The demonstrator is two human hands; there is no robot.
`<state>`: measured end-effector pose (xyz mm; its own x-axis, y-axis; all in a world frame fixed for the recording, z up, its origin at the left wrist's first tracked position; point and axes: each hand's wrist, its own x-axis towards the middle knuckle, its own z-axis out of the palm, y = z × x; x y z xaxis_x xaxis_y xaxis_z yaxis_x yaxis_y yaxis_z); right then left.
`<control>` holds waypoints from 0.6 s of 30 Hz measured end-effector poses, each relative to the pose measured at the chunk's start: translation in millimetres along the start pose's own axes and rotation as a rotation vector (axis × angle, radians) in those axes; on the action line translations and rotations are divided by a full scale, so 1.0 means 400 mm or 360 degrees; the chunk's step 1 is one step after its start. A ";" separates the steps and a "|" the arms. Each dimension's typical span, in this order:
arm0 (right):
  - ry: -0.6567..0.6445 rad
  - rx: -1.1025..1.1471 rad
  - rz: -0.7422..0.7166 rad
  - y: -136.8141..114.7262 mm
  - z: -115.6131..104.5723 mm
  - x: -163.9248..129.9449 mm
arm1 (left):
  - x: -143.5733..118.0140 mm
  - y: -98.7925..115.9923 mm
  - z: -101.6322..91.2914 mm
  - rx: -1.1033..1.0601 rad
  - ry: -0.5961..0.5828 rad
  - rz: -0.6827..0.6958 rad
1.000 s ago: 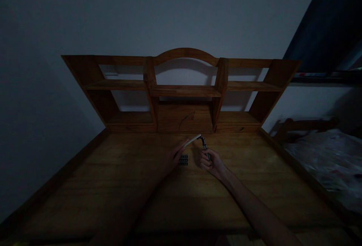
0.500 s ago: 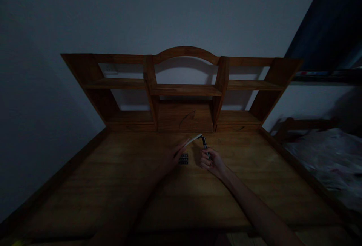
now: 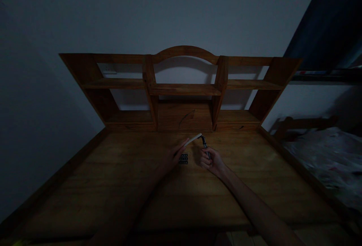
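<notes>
My left hand (image 3: 174,156) is closed around the lower end of a slim white stick (image 3: 193,139), which slants up to the right. In my right hand (image 3: 211,159) is a slender black-and-silver tool (image 3: 204,142) with a bent dark head, its handle wrapped by my fingers. The tool's head is at the far tip of the white stick; whether they touch I cannot tell. Beside my left hand, a small dark piece with rows of pale marks (image 3: 183,158) lies on the wooden desk (image 3: 195,200). Dim light hides the finer details.
A wooden shelf unit (image 3: 185,89) spans the back of the desk against a pale wall (image 3: 175,12). Raised wooden edges run along both sides. On the right are a crumpled, plastic-like heap (image 3: 325,155), a wooden rail (image 3: 308,123) and a dark curtain (image 3: 319,31).
Both hands, the white stick and the tool hold almost the same position. The view has shifted very slightly.
</notes>
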<state>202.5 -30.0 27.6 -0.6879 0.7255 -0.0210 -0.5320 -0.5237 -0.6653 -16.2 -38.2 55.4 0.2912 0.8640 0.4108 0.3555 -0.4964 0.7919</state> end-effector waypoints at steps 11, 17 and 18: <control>-0.0042 -0.0033 -0.0017 -0.008 0.009 -0.009 | -0.014 0.002 0.010 0.0144 0.0025 0.0137; -0.0068 -0.0005 -0.0053 -0.012 0.019 -0.016 | -0.012 -0.001 0.008 0.0082 0.0193 0.0041; -0.0053 -0.0007 -0.0044 -0.012 0.020 -0.017 | -0.012 0.001 0.006 0.0063 0.0209 0.0028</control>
<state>205.9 -35.9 36.8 -0.6890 0.7244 0.0222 -0.5490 -0.5018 -0.6684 -15.1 -42.8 52.7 0.1798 0.8575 0.4820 0.3872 -0.5121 0.7667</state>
